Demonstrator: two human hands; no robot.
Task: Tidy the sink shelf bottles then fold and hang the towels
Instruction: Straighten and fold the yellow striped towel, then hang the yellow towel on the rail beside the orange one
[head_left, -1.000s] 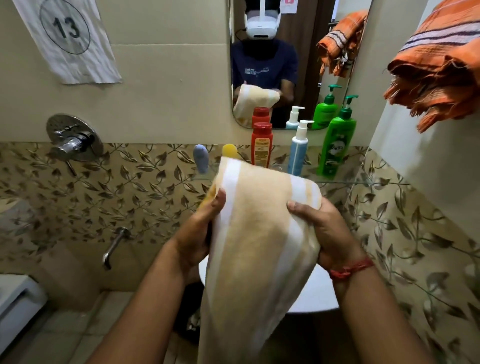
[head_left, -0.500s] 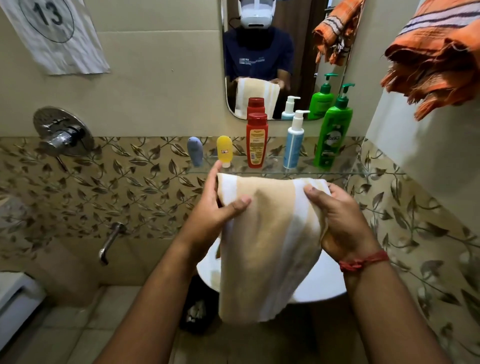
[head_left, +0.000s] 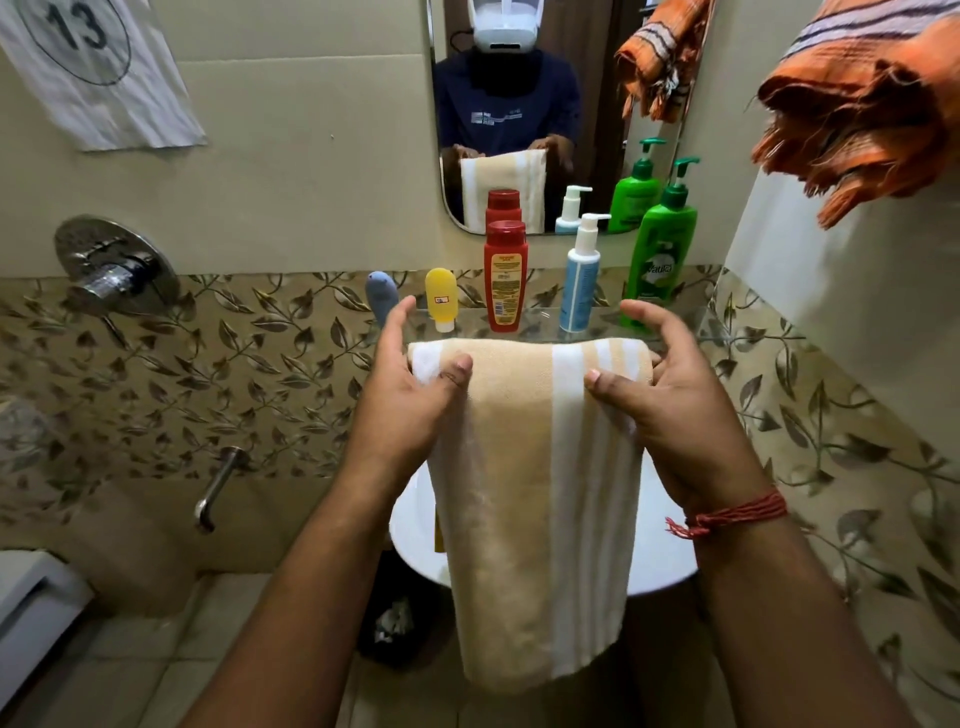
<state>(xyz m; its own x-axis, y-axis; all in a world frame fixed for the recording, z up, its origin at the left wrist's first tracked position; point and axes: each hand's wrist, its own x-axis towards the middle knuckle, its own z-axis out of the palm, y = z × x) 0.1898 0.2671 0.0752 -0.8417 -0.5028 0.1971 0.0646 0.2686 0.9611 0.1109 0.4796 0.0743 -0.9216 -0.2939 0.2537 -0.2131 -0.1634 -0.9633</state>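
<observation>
Both thumbs pinch folded striped towel (head_left: 524, 467): left hand (head_left: 410, 384), right hand (head_left: 670, 405). Risk: fold slips, or knuckles knock yellow bottle (head_left: 441, 299) at 12 o'clock.

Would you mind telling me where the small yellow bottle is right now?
In the head view, the small yellow bottle stands cap-down on the glass shelf, left of centre, between the grey-blue tube and the red bottle, just beyond the left hand.

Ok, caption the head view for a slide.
Both hands hold a folded beige-and-white towel before the bottle shelf.
</observation>
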